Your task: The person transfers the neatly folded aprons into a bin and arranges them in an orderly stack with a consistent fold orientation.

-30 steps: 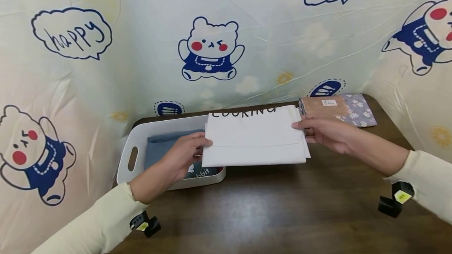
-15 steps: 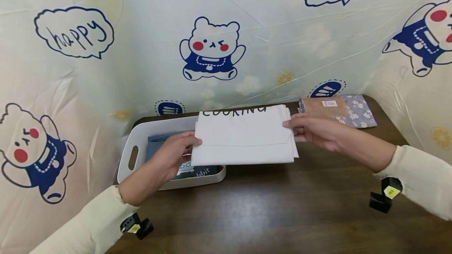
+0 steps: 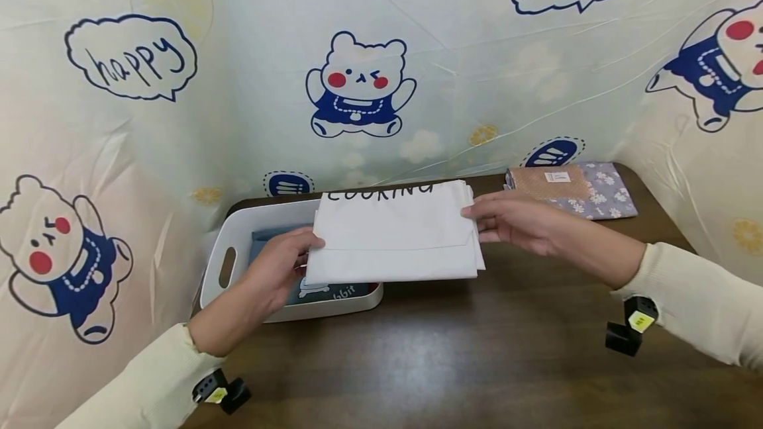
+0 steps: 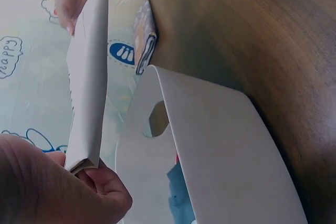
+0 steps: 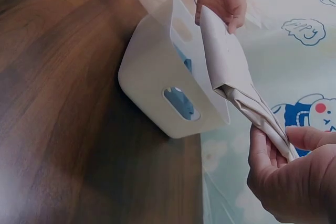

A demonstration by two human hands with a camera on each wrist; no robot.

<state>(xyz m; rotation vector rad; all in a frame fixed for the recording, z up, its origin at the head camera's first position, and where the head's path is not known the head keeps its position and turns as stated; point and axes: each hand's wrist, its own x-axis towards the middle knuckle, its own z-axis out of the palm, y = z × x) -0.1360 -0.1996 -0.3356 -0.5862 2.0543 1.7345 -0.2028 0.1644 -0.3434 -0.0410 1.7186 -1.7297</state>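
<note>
A folded white cloth (image 3: 393, 234) with "COOKING" printed along its far edge is held level in the air between both hands. My left hand (image 3: 277, 267) pinches its left end, thumb on top and fingers beneath. At the opposite end, my right hand (image 3: 515, 222) grips the layered edge the same way, as the right wrist view shows. Below the cloth's left part stands a white bin (image 3: 223, 243) with handle holes. Inside the bin lies a folded blue-grey cloth (image 3: 265, 238), and a dark green piece with rabbit print (image 3: 342, 291) shows at its front. The white cloth hides the bin's right part.
At the back right of the brown wooden table (image 3: 429, 363) lies a folded purple floral cloth (image 3: 608, 187) with a tan patch and a white label. A printed curtain (image 3: 465, 85) hangs behind the table and along both sides.
Both hands have carried the white cloth leftward, so it now covers more of the bin. Their hold on its ends is the same. The bin and the floral cloth have stayed in place.
</note>
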